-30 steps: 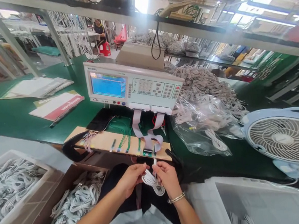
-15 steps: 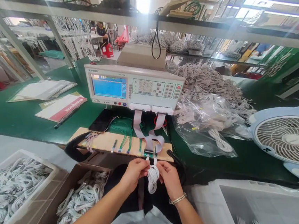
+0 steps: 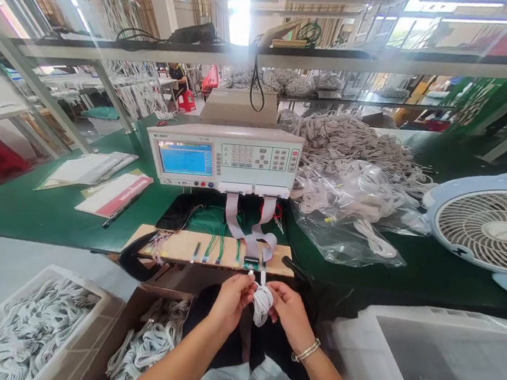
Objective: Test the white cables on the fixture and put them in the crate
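A coiled white cable (image 3: 262,304) hangs between my two hands at the front edge of a wooden board (image 3: 217,258). My left hand (image 3: 235,295) pinches a white connector end (image 3: 251,274) of this cable close to a small green circuit board (image 3: 250,265). The fingers of my right hand (image 3: 285,305) are closed on the coil's right side. The cable's other end (image 3: 263,276) reaches up to the board beside the green circuit board; whether it is plugged in I cannot tell. Grey ribbon cables (image 3: 233,215) run from the board to a tester with a blue screen (image 3: 186,158).
A plastic crate (image 3: 106,306) and a cardboard box (image 3: 149,291) of coiled cables stand at left. Bagged cables (image 3: 343,200) and a fan (image 3: 497,231) are at right, above a white bin (image 3: 375,321). Booklets (image 3: 114,195) lie on the green table (image 3: 15,205). A shelf beam (image 3: 334,53) crosses overhead.
The view has tilted up slightly, so the tester sits lower in the picture. Both hands keep their hold on the coiled cable, with only a slight shift of the coil.
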`<state>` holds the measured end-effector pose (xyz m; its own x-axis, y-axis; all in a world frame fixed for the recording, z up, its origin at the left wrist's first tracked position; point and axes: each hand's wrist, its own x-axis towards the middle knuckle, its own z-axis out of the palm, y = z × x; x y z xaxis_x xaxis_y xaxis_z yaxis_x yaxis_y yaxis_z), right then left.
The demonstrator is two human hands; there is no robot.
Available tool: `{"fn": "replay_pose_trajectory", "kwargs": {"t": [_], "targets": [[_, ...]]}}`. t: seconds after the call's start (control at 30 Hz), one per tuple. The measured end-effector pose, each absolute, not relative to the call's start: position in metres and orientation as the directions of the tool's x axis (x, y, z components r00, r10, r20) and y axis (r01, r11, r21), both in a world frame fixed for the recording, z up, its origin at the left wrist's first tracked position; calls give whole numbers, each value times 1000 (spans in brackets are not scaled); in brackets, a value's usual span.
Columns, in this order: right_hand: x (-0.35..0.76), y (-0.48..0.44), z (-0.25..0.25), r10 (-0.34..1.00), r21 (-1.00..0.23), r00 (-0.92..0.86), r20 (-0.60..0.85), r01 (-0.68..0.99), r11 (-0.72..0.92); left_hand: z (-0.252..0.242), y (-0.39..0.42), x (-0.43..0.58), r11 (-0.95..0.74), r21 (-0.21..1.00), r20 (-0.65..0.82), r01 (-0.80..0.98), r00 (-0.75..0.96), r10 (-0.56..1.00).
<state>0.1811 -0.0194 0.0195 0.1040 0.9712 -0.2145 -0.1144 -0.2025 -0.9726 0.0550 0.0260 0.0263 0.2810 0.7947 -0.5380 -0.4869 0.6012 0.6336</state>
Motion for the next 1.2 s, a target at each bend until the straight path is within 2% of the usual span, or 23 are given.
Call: {"fn": "replay_pose_trajectory", "kwargs": {"t": [0.17, 0.33, 0.53, 0.7, 0.83, 1.2], "targets": [[181, -20, 20, 969, -967, 95, -228, -142, -213, 26, 24, 56, 530, 647, -517, -549, 196, 833], [181, -22, 19, 965, -966, 108, -237, -134, -223, 24, 24, 56, 592, 620, -544, -515, 260, 797], [181, -22, 19, 964, -962, 103, -244, -155, -226, 20, 21, 57, 526, 631, -516, -570, 198, 834], [180, -23, 21, 962, -958, 106, -252, -165, -233, 22, 24, 55, 579, 652, -522, -490, 264, 811], [179, -22, 19, 967, -962, 99, -235, -165, -217, 22, 26, 55, 555, 649, -531, -521, 212, 820], [180, -22, 16, 967, -963, 95, -236, -159, -219, 21, 23, 56, 555, 625, -536, -549, 216, 816]]}}
